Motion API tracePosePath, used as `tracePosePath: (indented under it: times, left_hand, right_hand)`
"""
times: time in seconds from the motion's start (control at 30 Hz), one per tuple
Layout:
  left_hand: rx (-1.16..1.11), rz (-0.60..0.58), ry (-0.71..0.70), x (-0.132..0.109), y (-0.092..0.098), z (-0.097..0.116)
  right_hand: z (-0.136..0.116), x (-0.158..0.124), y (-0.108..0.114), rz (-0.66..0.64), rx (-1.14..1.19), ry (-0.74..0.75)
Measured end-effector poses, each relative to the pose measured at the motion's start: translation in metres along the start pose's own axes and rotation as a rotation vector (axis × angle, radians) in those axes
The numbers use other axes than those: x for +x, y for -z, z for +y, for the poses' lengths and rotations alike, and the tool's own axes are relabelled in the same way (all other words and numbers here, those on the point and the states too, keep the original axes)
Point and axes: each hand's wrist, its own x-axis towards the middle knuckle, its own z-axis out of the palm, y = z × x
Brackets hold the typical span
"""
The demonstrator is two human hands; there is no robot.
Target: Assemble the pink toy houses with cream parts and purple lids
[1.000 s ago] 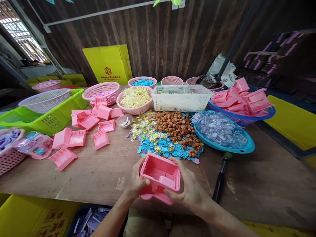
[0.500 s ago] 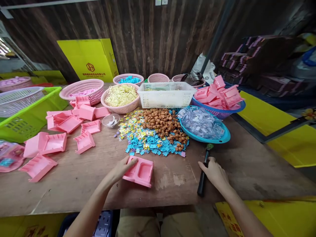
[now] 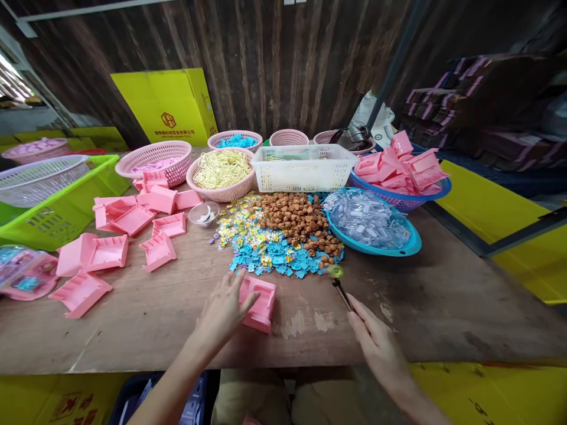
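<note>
A pink plastic frame-like part lies on the wooden table in front of me. My left hand is laid over its left side, fingers stretched and thumb spread across the top, hiding that side. To the right, my right hand is closed around a hammer. Its yellow-green head is raised and blurred, pointing up and left, and most of the handle is hidden in the hand. Just beyond both hands lies a pile of blue plastic pieces beside small brown figures and small yellow-and-white pieces.
Pink trays lie loose at left, near a green crate. A blue basin of clear plastic pieces and a basket of pink parts stand right. A white basket and a basket of cream strings stand behind the pile.
My right hand has lifted the hammer off the table and swung its head left. My left hand has shifted from gripping the pink part's edge to lying spread over it. The view has shifted slightly.
</note>
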Motion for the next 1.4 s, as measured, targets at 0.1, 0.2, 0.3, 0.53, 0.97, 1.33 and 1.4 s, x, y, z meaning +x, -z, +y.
tracePosePath:
  times: [0.1,0.2,0.3,0.53,0.97,1.33,1.4]
  left_hand:
    - [0.068,-0.074,0.018,-0.002,-0.007,0.005]
    - [0.065,-0.115,-0.033,0.005,-0.006,-0.001]
    - [0.074,-0.125,-0.079,0.011,-0.002,-0.006]
    - [0.123,-0.162,-0.080,0.012,-0.001,-0.003]
    - [0.161,-0.165,-0.080,0.014,-0.002,0.000]
    - [0.194,-0.171,-0.086,0.013,0.001,0.001]
    - [0.205,-0.178,-0.082,0.012,0.002,0.003]
  right_hand:
    - [-0.028,0.010,-0.010,-0.132,0.071,0.049]
    - [-0.042,0.017,-0.019,-0.314,0.064,0.117]
    - [-0.047,0.018,-0.027,-0.294,-0.014,0.237]
    - [-0.046,0.018,-0.041,-0.151,-0.309,0.446]
    - [-0.059,0.019,-0.033,-0.135,-0.532,0.514]
    - [-0.062,0.025,-0.033,-0.051,-0.551,0.542]
    - [-0.059,0.024,-0.035,-0.088,-0.592,0.567]
